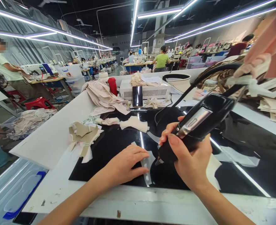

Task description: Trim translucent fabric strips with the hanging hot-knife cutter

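Note:
In my right hand [194,162] is a black corded hand tool [199,115] with a silver metal lever on its side. My fingers wrap round its body, and its lower end points down at the black glossy sheet [119,156]. My left hand [128,162] lies with fingers stretched out, their tips at a narrow translucent strip [148,168] on that sheet. Just right of the strip sits the tool's tip, partly hidden by its body. A cream fabric piece [213,172] shows behind my right wrist. Beyond my left hand lies another cream piece [134,124].
Tied fabric pieces [84,134] lie at left. Behind stand a white vented box [145,90], a dark phone [137,97] and a red bottle [112,86]. The tool's black cable [213,70] arches at right. White boards [56,137] edge the table. People work at machines beyond.

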Demonstrator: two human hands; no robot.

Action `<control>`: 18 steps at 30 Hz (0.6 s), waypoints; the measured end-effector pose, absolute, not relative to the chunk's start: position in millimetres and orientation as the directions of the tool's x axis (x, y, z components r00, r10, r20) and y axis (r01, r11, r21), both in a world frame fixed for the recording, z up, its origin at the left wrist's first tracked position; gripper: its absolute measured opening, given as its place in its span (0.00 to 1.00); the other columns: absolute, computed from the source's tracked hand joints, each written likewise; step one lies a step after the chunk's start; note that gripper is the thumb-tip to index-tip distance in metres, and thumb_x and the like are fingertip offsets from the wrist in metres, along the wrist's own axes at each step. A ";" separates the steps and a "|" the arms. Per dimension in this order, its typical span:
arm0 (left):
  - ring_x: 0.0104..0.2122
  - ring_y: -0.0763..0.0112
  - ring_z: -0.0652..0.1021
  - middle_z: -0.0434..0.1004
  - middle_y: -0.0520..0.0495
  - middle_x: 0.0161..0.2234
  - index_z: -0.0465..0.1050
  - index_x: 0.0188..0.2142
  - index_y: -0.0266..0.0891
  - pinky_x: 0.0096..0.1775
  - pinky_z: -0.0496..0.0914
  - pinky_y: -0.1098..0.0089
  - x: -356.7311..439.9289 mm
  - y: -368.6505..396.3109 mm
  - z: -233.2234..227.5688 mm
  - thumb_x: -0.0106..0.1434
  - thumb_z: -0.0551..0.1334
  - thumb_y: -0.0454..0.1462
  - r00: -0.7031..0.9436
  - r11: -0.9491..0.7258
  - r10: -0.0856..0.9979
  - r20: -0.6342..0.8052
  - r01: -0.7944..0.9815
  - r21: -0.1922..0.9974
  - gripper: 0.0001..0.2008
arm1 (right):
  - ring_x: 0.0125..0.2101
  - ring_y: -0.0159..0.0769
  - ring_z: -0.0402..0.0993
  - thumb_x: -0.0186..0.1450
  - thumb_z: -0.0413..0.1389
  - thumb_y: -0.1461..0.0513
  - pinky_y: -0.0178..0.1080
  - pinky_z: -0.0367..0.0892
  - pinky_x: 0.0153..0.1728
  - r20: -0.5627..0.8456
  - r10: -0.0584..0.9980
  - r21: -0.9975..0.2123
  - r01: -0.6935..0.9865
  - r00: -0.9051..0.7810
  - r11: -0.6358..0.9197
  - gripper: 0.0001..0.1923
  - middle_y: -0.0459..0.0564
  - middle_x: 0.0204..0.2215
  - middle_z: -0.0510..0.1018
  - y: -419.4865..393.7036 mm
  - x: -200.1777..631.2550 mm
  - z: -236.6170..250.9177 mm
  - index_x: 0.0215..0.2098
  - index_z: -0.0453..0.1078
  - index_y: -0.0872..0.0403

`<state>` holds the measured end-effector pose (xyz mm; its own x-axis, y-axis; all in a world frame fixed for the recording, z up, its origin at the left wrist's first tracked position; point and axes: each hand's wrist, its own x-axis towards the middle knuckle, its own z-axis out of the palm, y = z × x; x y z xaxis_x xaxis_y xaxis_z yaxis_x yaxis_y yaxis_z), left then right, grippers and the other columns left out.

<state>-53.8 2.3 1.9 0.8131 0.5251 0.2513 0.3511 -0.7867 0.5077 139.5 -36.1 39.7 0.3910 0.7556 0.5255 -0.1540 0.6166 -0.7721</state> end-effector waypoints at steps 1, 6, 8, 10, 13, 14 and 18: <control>0.58 0.59 0.75 0.77 0.42 0.59 0.73 0.60 0.39 0.62 0.69 0.59 -52.3 0.0 1.7 0.68 0.71 0.40 0.814 -0.773 0.528 0.241 0.343 0.534 0.23 | 0.26 0.33 0.75 0.63 0.71 0.59 0.38 0.74 0.25 0.529 0.753 -0.767 -0.159 0.392 0.621 0.18 0.40 0.33 0.79 -34.5 139.0 38.8 0.44 0.67 0.45; 0.60 0.55 0.73 0.75 0.43 0.61 0.72 0.63 0.40 0.64 0.67 0.58 -48.7 -4.9 -2.0 0.60 0.76 0.48 0.825 -0.733 0.541 0.165 0.366 0.574 0.35 | 0.26 0.32 0.75 0.64 0.70 0.60 0.37 0.74 0.25 0.545 0.741 -0.752 -0.163 0.392 0.639 0.18 0.40 0.34 0.79 -25.6 138.8 33.2 0.46 0.67 0.45; 0.61 0.55 0.72 0.74 0.43 0.63 0.71 0.64 0.41 0.65 0.66 0.57 -49.4 -4.6 -3.5 0.60 0.76 0.49 0.827 -0.733 0.541 0.152 0.375 0.568 0.37 | 0.27 0.32 0.75 0.64 0.69 0.60 0.37 0.74 0.26 0.547 0.741 -0.753 -0.159 0.389 0.639 0.18 0.40 0.33 0.78 -24.1 139.0 31.1 0.47 0.67 0.45; 0.62 0.54 0.71 0.73 0.43 0.63 0.70 0.65 0.41 0.66 0.65 0.56 -50.4 -4.0 -4.3 0.60 0.76 0.49 0.829 -0.732 0.540 0.148 0.376 0.568 0.38 | 0.27 0.32 0.75 0.64 0.69 0.60 0.37 0.74 0.27 0.548 0.740 -0.752 -0.156 0.389 0.640 0.18 0.40 0.33 0.78 -24.3 139.0 29.7 0.46 0.67 0.45; 0.62 0.53 0.71 0.73 0.43 0.64 0.70 0.66 0.43 0.66 0.65 0.54 -51.3 -3.6 -4.2 0.60 0.76 0.49 0.831 -0.728 0.539 0.141 0.374 0.574 0.38 | 0.27 0.33 0.75 0.64 0.69 0.61 0.38 0.75 0.27 0.532 0.751 -0.762 -0.166 0.392 0.626 0.18 0.41 0.33 0.78 -26.0 138.6 29.1 0.46 0.67 0.45; 0.62 0.53 0.71 0.73 0.43 0.64 0.70 0.66 0.44 0.66 0.65 0.54 -51.3 -3.6 -4.0 0.60 0.76 0.49 0.830 -0.725 0.540 0.137 0.376 0.577 0.38 | 0.27 0.33 0.75 0.64 0.69 0.61 0.39 0.75 0.27 0.526 0.754 -0.765 -0.168 0.393 0.621 0.18 0.41 0.33 0.78 -26.5 138.5 29.1 0.46 0.67 0.45; 0.62 0.54 0.71 0.73 0.43 0.64 0.70 0.66 0.43 0.65 0.66 0.54 -51.2 -5.0 -3.1 0.60 0.77 0.48 0.828 -0.716 0.546 0.130 0.381 0.585 0.38 | 0.27 0.33 0.75 0.65 0.67 0.62 0.39 0.74 0.27 0.538 0.744 -0.764 -0.144 0.397 0.629 0.16 0.41 0.33 0.78 -26.2 138.2 29.1 0.46 0.67 0.45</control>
